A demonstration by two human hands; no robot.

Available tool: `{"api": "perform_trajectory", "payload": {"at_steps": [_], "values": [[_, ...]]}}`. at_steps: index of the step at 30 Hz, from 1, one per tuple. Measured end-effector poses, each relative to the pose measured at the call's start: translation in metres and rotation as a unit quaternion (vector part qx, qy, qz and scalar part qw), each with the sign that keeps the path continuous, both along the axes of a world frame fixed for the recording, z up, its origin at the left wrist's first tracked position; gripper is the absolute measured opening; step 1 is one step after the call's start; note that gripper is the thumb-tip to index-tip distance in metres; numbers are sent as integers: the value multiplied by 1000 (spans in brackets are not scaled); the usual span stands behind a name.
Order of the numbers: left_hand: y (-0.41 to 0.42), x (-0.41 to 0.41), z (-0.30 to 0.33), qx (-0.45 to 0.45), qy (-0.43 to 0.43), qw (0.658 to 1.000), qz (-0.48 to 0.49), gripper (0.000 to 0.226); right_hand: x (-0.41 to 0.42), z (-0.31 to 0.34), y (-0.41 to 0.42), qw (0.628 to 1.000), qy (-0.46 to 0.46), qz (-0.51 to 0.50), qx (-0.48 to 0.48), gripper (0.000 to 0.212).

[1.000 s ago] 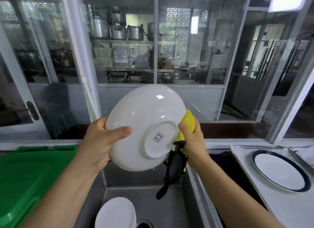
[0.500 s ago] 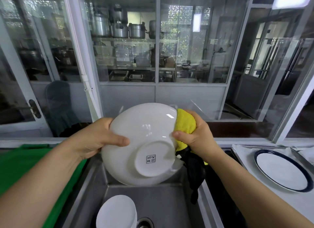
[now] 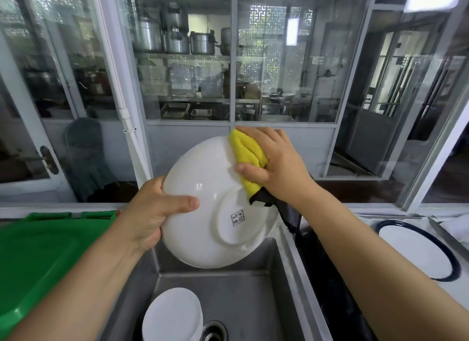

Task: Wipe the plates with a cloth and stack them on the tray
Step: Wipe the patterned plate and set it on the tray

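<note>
A large white plate [image 3: 203, 229] is held tilted over the sink, its underside with a small stamp facing me. My left hand [image 3: 149, 213] grips its left rim, thumb across the back. My right hand [image 3: 274, 165] holds a yellow cloth [image 3: 247, 152] with a dark underside and presses it on the plate's upper right edge. A stack of white plates [image 3: 172, 315] stands in the sink below. At the right, a white plate with a dark blue rim [image 3: 416, 249] lies on the tray [image 3: 368, 220].
The steel sink [image 3: 253, 302] has a drain [image 3: 213, 331] at the bottom. A green plastic lid or bin [image 3: 38, 254] fills the left side. Glass windows onto a kitchen with pots stand directly behind the sink.
My right hand has slid the yellow cloth up from the plate's right edge to its upper rim. The plate has turned a little in my left hand.
</note>
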State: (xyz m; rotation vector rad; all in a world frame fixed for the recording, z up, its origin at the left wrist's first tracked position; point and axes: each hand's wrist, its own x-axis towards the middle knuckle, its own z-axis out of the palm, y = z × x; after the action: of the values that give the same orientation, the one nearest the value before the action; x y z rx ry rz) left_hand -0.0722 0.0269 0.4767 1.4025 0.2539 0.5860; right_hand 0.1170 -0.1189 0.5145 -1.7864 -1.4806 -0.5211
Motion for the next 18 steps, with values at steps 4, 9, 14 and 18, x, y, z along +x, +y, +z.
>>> {"api": "perform_trajectory", "payload": {"at_steps": [4,9,14,18], "values": [[2,-4,-7,-58,-25,998,13,82,15,-35,-6,992,123,-19,8,73],[4,0,-20,-137,-77,985,66,56,-6,-87,-8,977,179,-77,90,91],[5,6,-23,-197,-98,970,107,57,-36,-106,-13,991,94,-79,59,59],[8,5,-21,-173,-82,975,108,60,-34,-70,-12,993,37,-78,80,55]]}}
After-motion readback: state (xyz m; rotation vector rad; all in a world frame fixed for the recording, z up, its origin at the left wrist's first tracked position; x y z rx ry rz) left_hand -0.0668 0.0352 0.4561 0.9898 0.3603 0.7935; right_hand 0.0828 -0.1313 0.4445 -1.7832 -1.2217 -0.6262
